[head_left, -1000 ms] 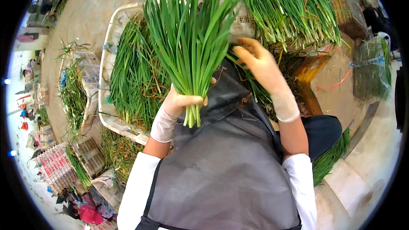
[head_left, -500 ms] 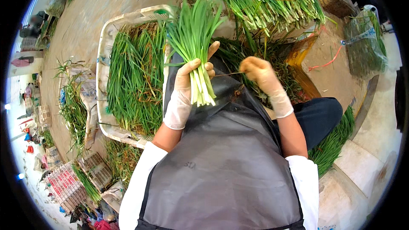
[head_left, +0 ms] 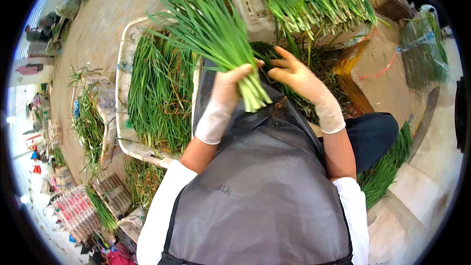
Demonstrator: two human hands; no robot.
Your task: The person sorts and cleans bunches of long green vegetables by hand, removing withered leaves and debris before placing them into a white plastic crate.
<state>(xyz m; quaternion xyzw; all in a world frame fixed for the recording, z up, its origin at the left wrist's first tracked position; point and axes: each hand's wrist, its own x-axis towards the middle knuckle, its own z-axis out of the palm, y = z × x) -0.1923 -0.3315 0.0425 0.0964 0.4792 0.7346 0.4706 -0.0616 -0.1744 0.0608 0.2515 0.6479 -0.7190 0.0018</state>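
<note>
My gloved left hand point(head_left: 228, 87) is wrapped round a bunch of garlic chives point(head_left: 216, 39) near its pale stem ends. The leaves fan out to the upper left, and the cut ends hang over the dark apron point(head_left: 255, 181) on my lap. To the right of the stems is my right hand point(head_left: 300, 81), also gloved. Its fingers are spread apart with nothing seen in them. Left of my lap stands a white crate point(head_left: 120, 83) with loose, brown-flecked chives point(head_left: 159, 93) in it.
Trimmed chives point(head_left: 319, 0) lie heaped at the far right, beside a white crate wall point(head_left: 252, 12). Dark leaf scraps and a yellow edge point(head_left: 353, 91) sit beyond my right hand. More greens point(head_left: 387, 167) lie by my right knee. A plastic-wrapped bundle point(head_left: 424, 51) stands farther right.
The bunch has tilted, its leaves now leaning left and its stem ends swung right. My right hand, closed and pulling a thin strand before, has opened; the strand is no longer visible.
</note>
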